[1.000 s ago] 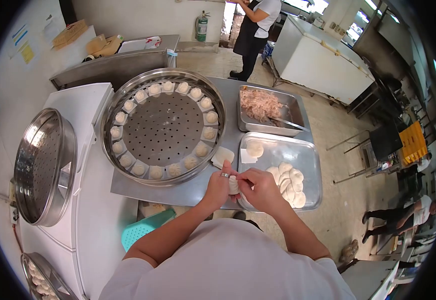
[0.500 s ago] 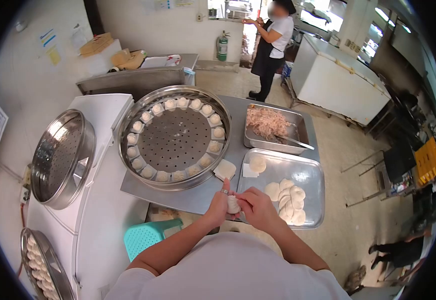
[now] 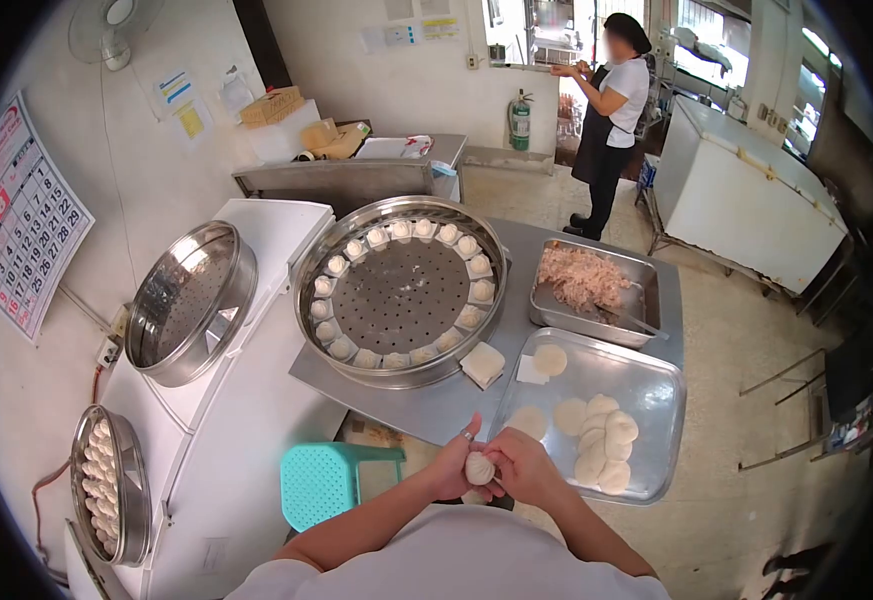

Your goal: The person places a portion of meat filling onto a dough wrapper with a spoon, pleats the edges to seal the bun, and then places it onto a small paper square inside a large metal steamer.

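A small pleated bun (image 3: 479, 467) sits between my two hands, in front of my body at the table's near edge. My left hand (image 3: 448, 470) cups it from the left, thumb raised and a ring on one finger. The fingers of my right hand (image 3: 524, 463) pinch the bun's right side. Close by lies a stack of white paper squares (image 3: 482, 361). To the right, a metal tray (image 3: 656, 400) holds flat dough rounds (image 3: 604, 440), several of them overlapping. Behind it, a deep pan (image 3: 548, 308) contains pinkish minced filling (image 3: 584, 279) and a utensil.
A round perforated steamer (image 3: 396, 290) has buns on paper squares around its inner edge. Another steamer (image 3: 191, 300) leans at left; a third holds many buns (image 3: 101, 490). A turquoise stool (image 3: 318, 488) stands below. Another person (image 3: 606, 120) stands at the back.
The view has shifted, so the table appears further right and lower. The bun's pleated top now shows more plainly between my hands. Both hands still hold it.
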`<action>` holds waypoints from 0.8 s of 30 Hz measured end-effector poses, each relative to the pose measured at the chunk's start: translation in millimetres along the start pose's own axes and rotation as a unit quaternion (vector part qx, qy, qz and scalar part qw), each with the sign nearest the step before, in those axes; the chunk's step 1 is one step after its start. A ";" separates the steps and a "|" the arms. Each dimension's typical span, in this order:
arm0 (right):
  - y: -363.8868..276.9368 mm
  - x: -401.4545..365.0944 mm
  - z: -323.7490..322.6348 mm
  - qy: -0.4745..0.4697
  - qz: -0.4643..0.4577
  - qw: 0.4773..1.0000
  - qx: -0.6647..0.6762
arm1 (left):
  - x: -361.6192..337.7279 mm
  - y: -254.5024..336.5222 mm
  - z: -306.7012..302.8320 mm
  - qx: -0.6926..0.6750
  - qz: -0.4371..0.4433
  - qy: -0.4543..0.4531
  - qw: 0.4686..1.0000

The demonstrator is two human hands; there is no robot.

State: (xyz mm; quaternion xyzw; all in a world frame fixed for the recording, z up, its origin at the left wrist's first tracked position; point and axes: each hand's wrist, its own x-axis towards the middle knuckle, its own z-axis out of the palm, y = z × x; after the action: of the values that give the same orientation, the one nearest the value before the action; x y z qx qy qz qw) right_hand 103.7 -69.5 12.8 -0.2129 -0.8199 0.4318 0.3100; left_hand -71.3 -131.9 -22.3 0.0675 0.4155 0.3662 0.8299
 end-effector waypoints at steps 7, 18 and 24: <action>-5.0 19.8 -3.3 -0.032 -0.054 0.995 -0.075 | -2.5 24.8 -10.9 0.072 -0.028 -0.035 0.996; -22.5 124.2 60.5 0.037 -0.022 0.988 -0.148 | -12.2 115.6 -87.9 0.049 0.064 -0.014 0.997; -20.9 177.8 113.5 0.076 0.016 0.986 -0.145 | -38.0 153.3 -142.5 0.051 0.089 -0.059 0.993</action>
State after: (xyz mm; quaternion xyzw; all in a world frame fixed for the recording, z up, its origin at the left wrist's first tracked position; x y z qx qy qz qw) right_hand -104.0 -36.4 38.6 -0.3013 -0.8442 0.2957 0.3303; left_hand -275.9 -73.7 -26.2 0.1677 0.3765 0.4125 0.8124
